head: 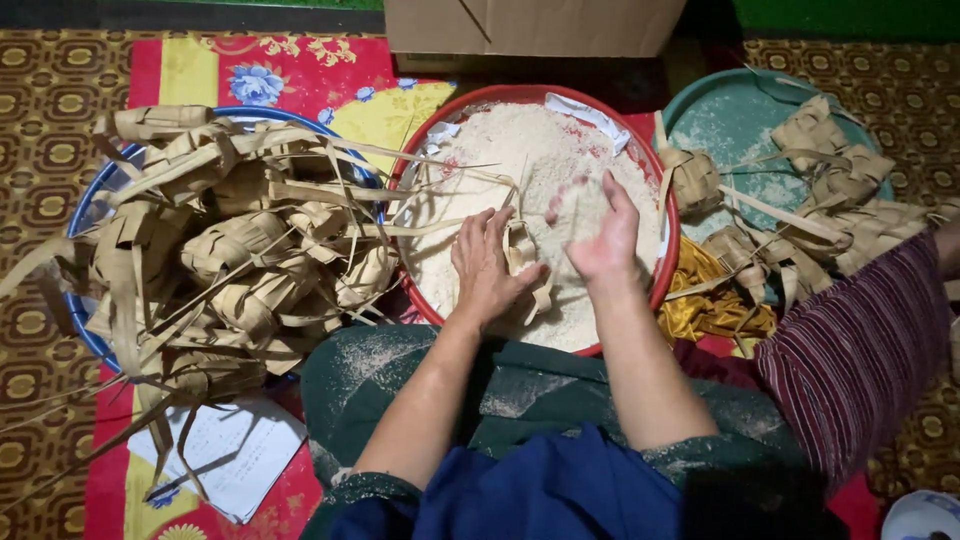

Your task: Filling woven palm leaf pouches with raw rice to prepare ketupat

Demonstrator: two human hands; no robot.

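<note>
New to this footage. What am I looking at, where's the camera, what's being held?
There is one picture, taken by a camera worn on a person's head and looking down at their own lap and bare hands; no machine is involved. The person sits on a patterned floor mat. In front of them is a red basin filled with rice. The left hand holds a small woven palm-leaf pouch over the rice, and the right hand rests beside it, fingers cupped on the grains. On the person's left, a blue basin is heaped with more woven pouches, their long leaf strips trailing out. On the right, a green tray carries several other pouches. A cardboard box stands behind the basin, and a sheet of paper lies by the left knee.
</note>
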